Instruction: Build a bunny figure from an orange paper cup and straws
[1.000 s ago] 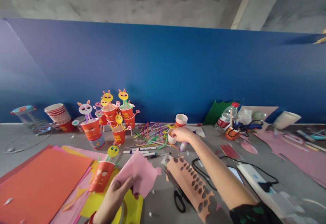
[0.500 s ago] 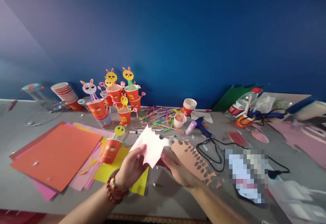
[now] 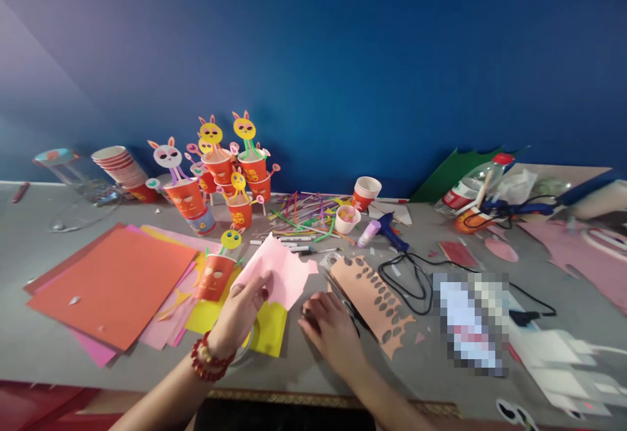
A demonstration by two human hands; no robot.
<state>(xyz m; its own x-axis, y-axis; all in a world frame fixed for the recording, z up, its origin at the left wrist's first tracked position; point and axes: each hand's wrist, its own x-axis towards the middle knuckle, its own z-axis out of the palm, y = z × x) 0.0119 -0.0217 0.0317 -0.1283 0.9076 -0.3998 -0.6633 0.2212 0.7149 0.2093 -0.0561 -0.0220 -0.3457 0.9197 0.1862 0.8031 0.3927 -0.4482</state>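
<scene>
My left hand [image 3: 243, 310], with red bead bracelets at the wrist, pinches a sheet of pink paper [image 3: 279, 270]. Scalloped cut-outs run along that sheet's right edge. My right hand [image 3: 329, 330] is low over the grey table, its fingers curled down; a small dark bit shows at the fingertips, and what they hold is hidden. Close along its right side lies a dark, slim tool [image 3: 349, 302], partly covered by the hand, which looks like scissors. Beneath my left hand is yellow paper [image 3: 270, 333], and an orange cup with a yellow rabbit head [image 3: 214, 277] stands beside it.
Coloured paper sheets [image 3: 117, 287] lie at left. Rabbit-topped cups [image 3: 183, 197] and stacked cups [image 3: 117, 166] stand behind. Several coloured sticks [image 3: 304, 212], a glue stick [image 3: 369, 234], a blue glue gun [image 3: 392, 232] with black cord, and punched peach paper [image 3: 372, 303] lie around.
My right hand has let go of the pink paper and moved down to the table beside the dark tool. My left hand keeps the paper, now tilted and shifted slightly left.
</scene>
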